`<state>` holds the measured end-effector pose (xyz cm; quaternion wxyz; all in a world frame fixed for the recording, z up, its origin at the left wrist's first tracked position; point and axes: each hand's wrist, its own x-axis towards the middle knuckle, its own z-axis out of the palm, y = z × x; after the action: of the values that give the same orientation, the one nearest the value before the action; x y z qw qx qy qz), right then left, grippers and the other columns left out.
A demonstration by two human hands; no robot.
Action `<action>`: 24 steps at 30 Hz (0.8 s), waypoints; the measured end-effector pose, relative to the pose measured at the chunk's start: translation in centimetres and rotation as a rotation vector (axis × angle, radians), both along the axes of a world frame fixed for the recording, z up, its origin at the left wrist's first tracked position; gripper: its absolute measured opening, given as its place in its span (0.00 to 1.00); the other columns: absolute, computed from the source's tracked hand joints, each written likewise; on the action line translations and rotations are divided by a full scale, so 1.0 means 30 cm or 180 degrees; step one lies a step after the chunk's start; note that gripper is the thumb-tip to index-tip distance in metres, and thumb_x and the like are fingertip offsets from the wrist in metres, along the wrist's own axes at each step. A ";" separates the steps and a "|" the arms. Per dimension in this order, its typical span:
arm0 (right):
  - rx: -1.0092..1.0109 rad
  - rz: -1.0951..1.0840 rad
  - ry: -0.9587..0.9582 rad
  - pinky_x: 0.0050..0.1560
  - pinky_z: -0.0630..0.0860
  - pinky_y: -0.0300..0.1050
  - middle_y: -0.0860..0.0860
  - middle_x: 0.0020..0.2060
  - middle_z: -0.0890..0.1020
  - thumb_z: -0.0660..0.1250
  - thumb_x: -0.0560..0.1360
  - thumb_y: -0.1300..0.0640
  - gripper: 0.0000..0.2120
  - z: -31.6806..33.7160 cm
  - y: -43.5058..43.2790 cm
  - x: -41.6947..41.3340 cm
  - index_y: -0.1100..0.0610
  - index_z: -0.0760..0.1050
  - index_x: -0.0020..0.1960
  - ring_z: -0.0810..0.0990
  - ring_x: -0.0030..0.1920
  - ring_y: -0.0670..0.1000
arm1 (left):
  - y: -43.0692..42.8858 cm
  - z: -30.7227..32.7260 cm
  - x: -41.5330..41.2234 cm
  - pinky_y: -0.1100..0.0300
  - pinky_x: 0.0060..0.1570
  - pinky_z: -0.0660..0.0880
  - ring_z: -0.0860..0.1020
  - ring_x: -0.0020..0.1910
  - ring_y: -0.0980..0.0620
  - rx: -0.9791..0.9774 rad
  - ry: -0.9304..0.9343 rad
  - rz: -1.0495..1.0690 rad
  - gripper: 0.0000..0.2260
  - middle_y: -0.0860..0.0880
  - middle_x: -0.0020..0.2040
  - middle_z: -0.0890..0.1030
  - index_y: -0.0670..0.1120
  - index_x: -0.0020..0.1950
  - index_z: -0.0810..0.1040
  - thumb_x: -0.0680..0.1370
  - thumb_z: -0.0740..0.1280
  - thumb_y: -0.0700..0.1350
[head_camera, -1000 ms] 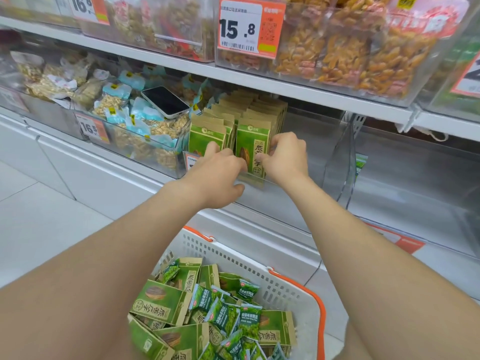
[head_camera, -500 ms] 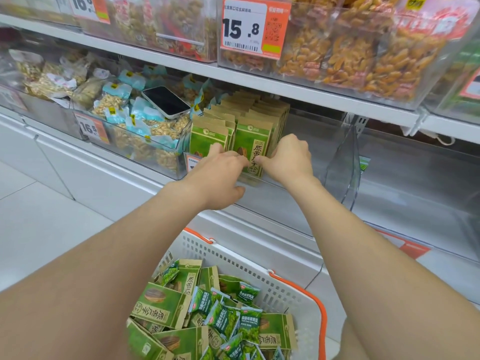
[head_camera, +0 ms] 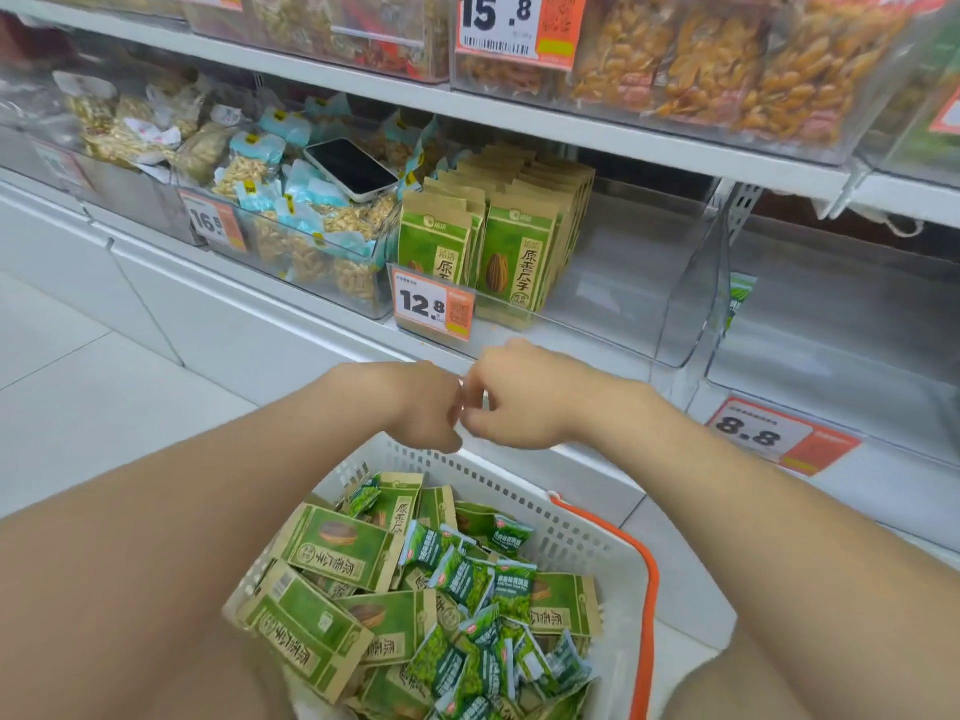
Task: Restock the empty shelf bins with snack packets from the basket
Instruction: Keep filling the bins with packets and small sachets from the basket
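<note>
The white shelf carries clear bins side by side: a nut bin at left, a middle bin holding upright rows of green packets, and a right bin.

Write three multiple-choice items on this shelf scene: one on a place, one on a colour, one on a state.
1. Where does the phone lie?
A. On the upper shelf
B. On a heap of pale blue packets
C. On the floor

2. What colour is the handle of the basket?
A. Orange
B. Blue
C. Black

3. How are the green packets placed in the bin with the 12.8 tag?
A. Lying flat in a heap
B. Hanging from hooks
C. Standing upright in rows

Answers:
1 B: the phone rests on top of the pale blue packets.
2 A: the handle is orange against the white basket.
3 C: they stand on end, one behind another, in two rows.
</note>
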<state>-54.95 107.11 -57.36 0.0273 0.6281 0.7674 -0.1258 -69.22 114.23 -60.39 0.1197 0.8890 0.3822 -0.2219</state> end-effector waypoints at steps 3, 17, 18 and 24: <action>-0.0965 0.0275 -0.0672 0.49 0.83 0.54 0.54 0.49 0.86 0.65 0.77 0.45 0.18 -0.090 -0.019 -0.055 0.56 0.83 0.55 0.84 0.50 0.57 | -0.028 -0.085 -0.016 0.52 0.52 0.78 0.79 0.47 0.46 -0.0221 0.0660 -0.0102 0.14 0.50 0.45 0.81 0.47 0.49 0.82 0.81 0.67 0.57; -0.0964 0.0885 -0.0995 0.38 0.76 0.47 0.55 0.53 0.80 0.62 0.81 0.54 0.09 -0.197 0.052 -0.228 0.54 0.78 0.58 0.82 0.47 0.57 | -0.044 -0.450 -0.230 0.53 0.60 0.75 0.77 0.65 0.43 -0.0498 0.1419 -0.0134 0.22 0.44 0.69 0.76 0.43 0.78 0.67 0.83 0.64 0.39; -0.0958 0.0906 -0.0989 0.41 0.77 0.49 0.55 0.55 0.81 0.63 0.81 0.53 0.12 -0.200 0.058 -0.234 0.54 0.78 0.61 0.83 0.50 0.57 | -0.042 -0.454 -0.233 0.53 0.59 0.75 0.76 0.67 0.42 -0.0531 0.1364 -0.0108 0.24 0.44 0.72 0.74 0.44 0.79 0.66 0.83 0.64 0.38; -0.1007 0.1024 -0.1024 0.32 0.69 0.44 0.56 0.58 0.81 0.62 0.82 0.54 0.15 -0.236 0.081 -0.251 0.55 0.78 0.66 0.84 0.54 0.57 | -0.022 -0.510 -0.257 0.56 0.51 0.78 0.77 0.50 0.47 -0.0326 0.1294 -0.0316 0.11 0.47 0.59 0.79 0.44 0.64 0.77 0.81 0.69 0.42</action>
<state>-62.50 109.53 -64.46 0.2662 0.4979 0.8139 -0.1368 -76.94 113.58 -75.69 0.0741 0.8364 0.3424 -0.4215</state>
